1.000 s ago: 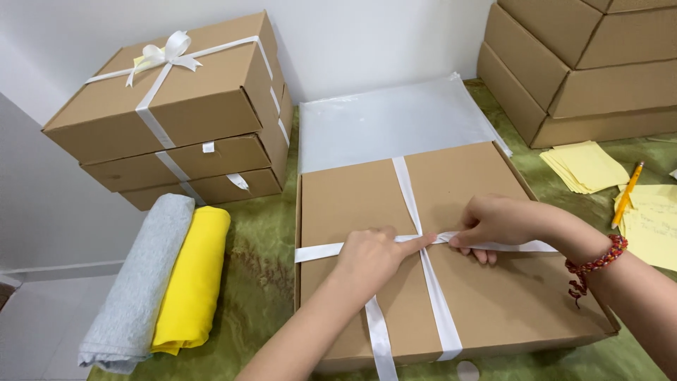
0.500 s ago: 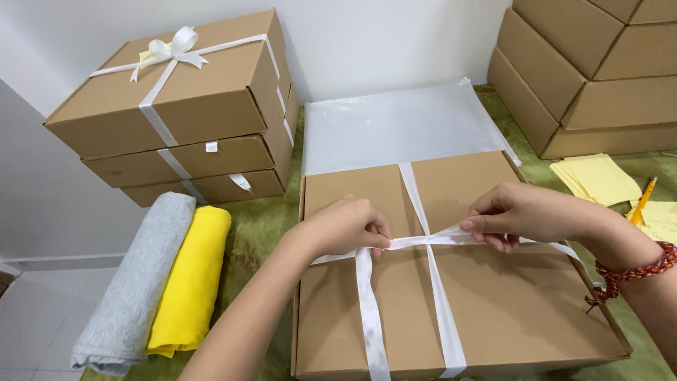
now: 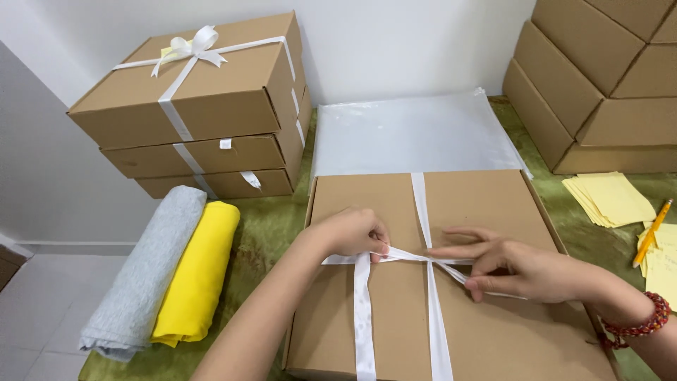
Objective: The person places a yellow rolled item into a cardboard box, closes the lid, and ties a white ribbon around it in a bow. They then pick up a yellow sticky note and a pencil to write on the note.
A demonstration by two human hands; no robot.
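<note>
A flat brown cardboard box [image 3: 493, 331] lies in front of me, crossed by a white ribbon [image 3: 422, 212]. My left hand [image 3: 349, 233] pinches one ribbon end left of the crossing, and that end hangs down over the lid. My right hand [image 3: 518, 268] pinches the other ribbon end to the right of the crossing, with its index finger stretched toward the knot point. A red bead bracelet [image 3: 638, 324] sits on my right wrist.
Three brown boxes [image 3: 211, 106] tied with white ribbon are stacked at the back left, the top one with a bow. A grey cloth roll [image 3: 144, 275] and a yellow one [image 3: 197, 271] lie left. Clear plastic sheets [image 3: 416, 134], plain boxes [image 3: 599, 85], yellow notes [image 3: 610, 199] and a pencil [image 3: 650, 233] surround the box.
My hands have drawn apart along the ribbon, tightening the crossing in the middle of the lid. The left hand shifted left, the right hand moved lower right.
</note>
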